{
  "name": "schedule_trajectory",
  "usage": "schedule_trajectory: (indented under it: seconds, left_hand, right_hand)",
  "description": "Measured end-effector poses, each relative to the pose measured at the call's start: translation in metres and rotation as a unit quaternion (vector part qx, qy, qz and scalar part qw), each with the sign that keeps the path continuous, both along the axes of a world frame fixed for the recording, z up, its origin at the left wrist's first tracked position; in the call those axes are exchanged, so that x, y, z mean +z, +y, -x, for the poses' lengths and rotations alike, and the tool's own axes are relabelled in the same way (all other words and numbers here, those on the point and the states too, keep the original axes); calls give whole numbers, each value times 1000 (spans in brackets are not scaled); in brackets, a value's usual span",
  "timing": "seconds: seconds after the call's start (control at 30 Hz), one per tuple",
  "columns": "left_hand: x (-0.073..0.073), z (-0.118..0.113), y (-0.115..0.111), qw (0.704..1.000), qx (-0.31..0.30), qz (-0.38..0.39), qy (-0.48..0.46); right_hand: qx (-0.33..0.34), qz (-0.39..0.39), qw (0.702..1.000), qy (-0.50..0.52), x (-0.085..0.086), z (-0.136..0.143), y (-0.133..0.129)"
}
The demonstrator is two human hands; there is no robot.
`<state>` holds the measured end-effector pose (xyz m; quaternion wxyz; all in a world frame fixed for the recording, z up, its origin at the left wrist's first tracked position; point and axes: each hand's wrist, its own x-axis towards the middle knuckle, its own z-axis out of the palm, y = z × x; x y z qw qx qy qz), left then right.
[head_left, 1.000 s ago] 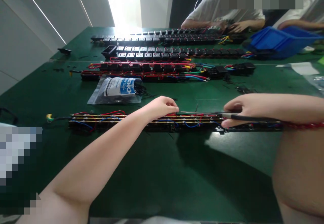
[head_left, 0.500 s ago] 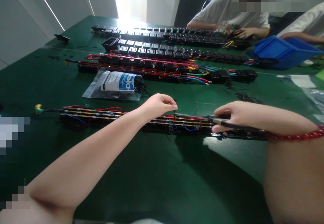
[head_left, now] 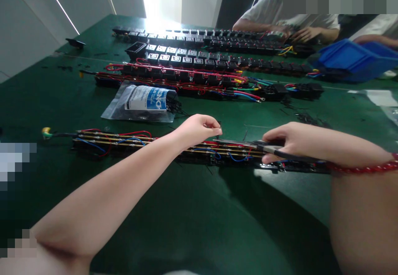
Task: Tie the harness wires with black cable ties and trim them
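A long black strip (head_left: 108, 142) with brass rods and red and blue wires lies across the green table. Above its middle, my left hand (head_left: 203, 129) is closed in a pinch, with a thin dark end, perhaps a cable tie, showing at the fingertips. My right hand (head_left: 281, 141) is wrapped round a slim tool with dark handles (head_left: 273, 150), which looks like scissors or tweezers. The tool's thin metal tip points left over the rods, close below my left fingertips. Thin black ties stick up and out from the strip.
Beyond the strip lie a clear plastic bag (head_left: 146, 99) of black ties, loose ties (head_left: 311, 119), and several wired black strips (head_left: 186, 76). A blue bin (head_left: 348, 61) stands at the back right. Another person's hands (head_left: 306, 34) work at the far edge.
The view has shifted slightly. Both hands keep nearly the same pose, and the tool's tip still lies near my left fingertips.
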<state>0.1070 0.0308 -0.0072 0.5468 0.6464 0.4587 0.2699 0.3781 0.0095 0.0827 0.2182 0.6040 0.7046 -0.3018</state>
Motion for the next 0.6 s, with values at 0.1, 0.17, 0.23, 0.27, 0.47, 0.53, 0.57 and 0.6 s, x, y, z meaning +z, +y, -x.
schedule_trajectory:
  seconds: [0.1,0.17,0.23,0.27,0.47,0.53,0.57,0.6]
  left_hand:
    - [3,0,-1,1000,2,2,-1]
    - [4,-1,-1,1000,2,4,0]
    - [5,0,-2,1000,3,6,1]
    - [5,0,-2,1000,3,6,2]
    - [5,1,-1,1000,-6,-11,18]
    - [5,1,-2,999,-7,-26,33]
    - [6,1,-3,998,-7,-38,42]
    - [6,1,-3,997,-7,-52,51]
  right_hand:
    - [5,-4,1000,3,0,5,-1]
    - [0,-6,1000,9,-1,6,-1]
    - [-5,-8,1000,17,-3,7,-1]
    - [-8,-12,1000,20,-4,7,-1]
    - [0,-57,998,23,-8,7,-4]
    - [19,-73,997,16,-9,5,-4]
    - [28,-79,996,12,-10,4,-4]
    - [35,-84,996,7,-11,4,-4]
